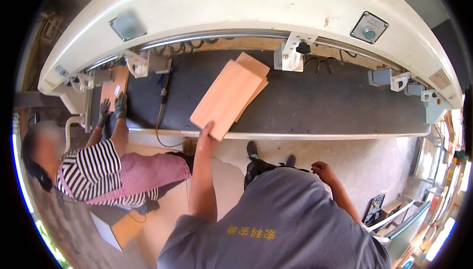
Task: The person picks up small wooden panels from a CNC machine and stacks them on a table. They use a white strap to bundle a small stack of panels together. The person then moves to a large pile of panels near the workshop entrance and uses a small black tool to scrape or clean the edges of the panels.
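My left hand (207,132) grips the near corner of a light wood-grain board (226,99), thumb on its top face. This board lies slanted over at least one more board (253,64) of similar colour, whose edges stick out at the far end and right side. Both rest on the dark worktop (325,101), with the gripped corner past its front edge. Away from the boards, my right hand (322,172) hangs by my right side, its fingers loosely bent and apart, with nothing visible in it.
On the left, a co-worker in grey gloves (120,105) presses another wooden board (116,84) on the worktop. A cream machine beam (221,3) with clamp brackets (294,52) spans the far side. A hose (160,114) hangs over the front edge. Racks (394,219) stand right.
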`<move>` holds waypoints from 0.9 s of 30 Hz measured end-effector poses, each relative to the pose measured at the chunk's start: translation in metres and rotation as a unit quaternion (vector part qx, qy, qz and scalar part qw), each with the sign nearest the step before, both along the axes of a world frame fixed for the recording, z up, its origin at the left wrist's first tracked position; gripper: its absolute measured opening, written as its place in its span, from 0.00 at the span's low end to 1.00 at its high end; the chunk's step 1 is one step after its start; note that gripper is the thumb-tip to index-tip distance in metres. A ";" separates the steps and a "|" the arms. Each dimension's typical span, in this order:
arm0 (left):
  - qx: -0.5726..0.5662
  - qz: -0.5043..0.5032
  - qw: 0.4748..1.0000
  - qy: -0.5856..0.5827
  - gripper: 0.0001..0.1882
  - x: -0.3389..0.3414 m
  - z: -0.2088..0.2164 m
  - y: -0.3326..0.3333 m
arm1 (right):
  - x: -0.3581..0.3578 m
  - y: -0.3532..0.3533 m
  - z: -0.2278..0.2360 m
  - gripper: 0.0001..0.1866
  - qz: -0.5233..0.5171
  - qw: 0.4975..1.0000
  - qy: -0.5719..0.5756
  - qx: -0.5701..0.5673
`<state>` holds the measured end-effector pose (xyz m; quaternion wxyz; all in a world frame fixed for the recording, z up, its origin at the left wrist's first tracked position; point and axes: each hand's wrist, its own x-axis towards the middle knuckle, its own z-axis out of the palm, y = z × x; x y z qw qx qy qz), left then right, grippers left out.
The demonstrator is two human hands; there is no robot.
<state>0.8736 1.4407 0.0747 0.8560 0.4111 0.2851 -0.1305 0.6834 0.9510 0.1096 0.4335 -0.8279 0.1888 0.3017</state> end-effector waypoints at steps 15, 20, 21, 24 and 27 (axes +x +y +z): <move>-0.046 -0.012 0.998 -0.040 0.42 -0.062 0.028 0.018 | 0.096 0.071 0.054 0.34 -0.087 0.969 -0.136 0.187; -0.049 -0.164 0.983 -0.064 0.46 -0.071 0.054 -0.045 | 0.157 0.063 0.102 0.54 -0.031 0.928 -0.149 0.340; 0.006 -0.169 0.981 -0.100 0.47 -0.067 0.064 -0.065 | 0.158 0.048 0.112 0.56 -0.014 0.953 -0.129 0.272; 0.047 -0.263 0.946 -0.186 0.45 -0.028 0.052 -0.104 | 0.141 -0.004 0.115 0.58 -0.023 0.971 -0.134 0.199; 0.138 -0.415 0.876 -0.205 0.51 0.022 0.068 -0.147 | 0.137 -0.046 0.114 0.61 -0.033 0.968 -0.221 0.116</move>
